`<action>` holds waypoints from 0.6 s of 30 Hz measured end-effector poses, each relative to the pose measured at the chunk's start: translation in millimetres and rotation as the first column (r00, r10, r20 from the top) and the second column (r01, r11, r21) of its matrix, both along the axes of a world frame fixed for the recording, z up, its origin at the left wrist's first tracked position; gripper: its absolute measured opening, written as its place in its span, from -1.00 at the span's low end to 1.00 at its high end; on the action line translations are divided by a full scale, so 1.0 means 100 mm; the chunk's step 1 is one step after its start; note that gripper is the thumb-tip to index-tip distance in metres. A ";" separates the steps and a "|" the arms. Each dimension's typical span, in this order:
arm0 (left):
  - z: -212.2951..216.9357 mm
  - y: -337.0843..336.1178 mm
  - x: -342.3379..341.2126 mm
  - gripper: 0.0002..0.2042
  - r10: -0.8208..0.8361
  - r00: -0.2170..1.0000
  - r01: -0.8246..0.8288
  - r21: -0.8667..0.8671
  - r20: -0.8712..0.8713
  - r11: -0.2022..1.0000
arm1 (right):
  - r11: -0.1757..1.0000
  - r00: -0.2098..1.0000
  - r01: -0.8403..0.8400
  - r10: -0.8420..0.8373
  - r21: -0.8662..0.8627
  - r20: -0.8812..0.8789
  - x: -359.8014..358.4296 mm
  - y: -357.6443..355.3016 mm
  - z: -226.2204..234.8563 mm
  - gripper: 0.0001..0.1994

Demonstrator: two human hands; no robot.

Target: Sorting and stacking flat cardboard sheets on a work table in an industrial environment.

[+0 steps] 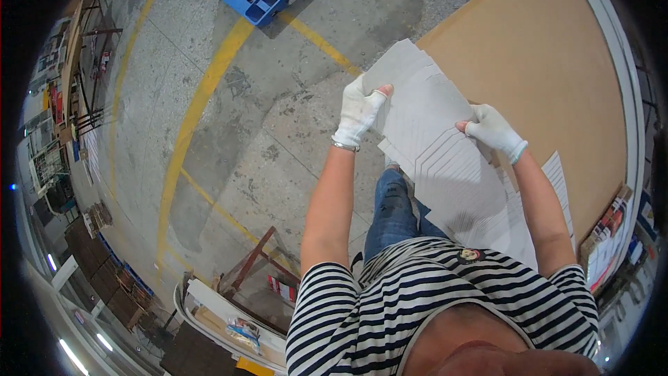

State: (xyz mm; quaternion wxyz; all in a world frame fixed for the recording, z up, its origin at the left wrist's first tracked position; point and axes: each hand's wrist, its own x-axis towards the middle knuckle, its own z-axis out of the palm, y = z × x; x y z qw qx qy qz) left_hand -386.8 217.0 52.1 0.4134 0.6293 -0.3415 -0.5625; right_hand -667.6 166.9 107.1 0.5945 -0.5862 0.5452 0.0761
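Nearest the camera, a striped shirt (445, 285) is seen from above. By the gloved left hand (360, 113), the left edge of the fanned sheets (424, 101) is pinched, thumb on top; by the gloved right hand (495, 131), their right edge is gripped likewise, fingers closed in. The sheets are thus held up before the body, between the bare floor at left and the brown board (543, 63). The pinch is best made firm but not creasing, both edges evened together, and the drooping lower end supported so that none slides out. At far left, racks (83, 56) are blurred; the fingers beneath the sheets are hidden, so their exact spread cannot be told; the sheets' lower end is partly covered by the right arm (546, 216).
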 end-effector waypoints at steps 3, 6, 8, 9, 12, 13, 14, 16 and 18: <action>0.00 0.08 -0.05 -0.48 0.133 0.984 -0.094 -0.290 0.117 0.952 | 1.000 1.000 0.008 -0.008 -0.024 -0.008 -0.01 0.01 0.00 -0.72; 0.00 0.33 -0.20 -0.41 0.414 0.857 -0.372 -0.188 0.307 0.909 | 0.996 0.997 0.073 -0.074 -0.042 -0.017 0.03 0.07 0.10 -0.74; -0.03 0.47 -0.32 -0.48 0.384 0.918 -0.380 0.056 -0.094 0.923 | 0.982 0.983 0.170 -0.164 -0.078 0.081 -0.08 0.13 -0.08 -0.63; -0.02 0.52 -0.36 -0.48 0.388 0.917 -0.384 0.059 -0.091 0.921 | 0.983 0.984 0.166 -0.160 -0.074 0.083 -0.05 0.15 -0.07 -0.63; -0.02 0.61 -0.47 -0.63 0.358 0.925 -0.326 0.217 -0.129 0.920 | 0.946 0.971 0.238 -0.228 -0.220 0.073 0.01 0.27 -0.02 -0.64; -0.03 0.61 -0.50 -0.63 0.362 0.923 -0.329 0.219 -0.130 0.919 | 0.915 0.969 0.248 -0.232 -0.318 0.087 -0.01 0.31 -0.05 -0.66; -0.03 0.61 -0.53 -0.64 0.389 0.907 -0.362 0.171 -0.162 0.916 | 0.875 0.967 0.256 -0.234 -0.412 0.103 -0.03 0.34 -0.07 -0.68; -0.06 0.62 -0.56 -0.64 0.417 0.889 -0.400 0.123 -0.191 0.908 | 0.883 0.940 0.341 -0.316 -0.322 0.129 -0.04 0.37 -0.10 -0.71; -0.11 0.63 -0.56 -0.62 0.409 0.893 -0.403 0.068 -0.190 0.913 | 0.875 0.904 0.426 -0.403 -0.229 0.144 -0.04 0.38 -0.11 -0.73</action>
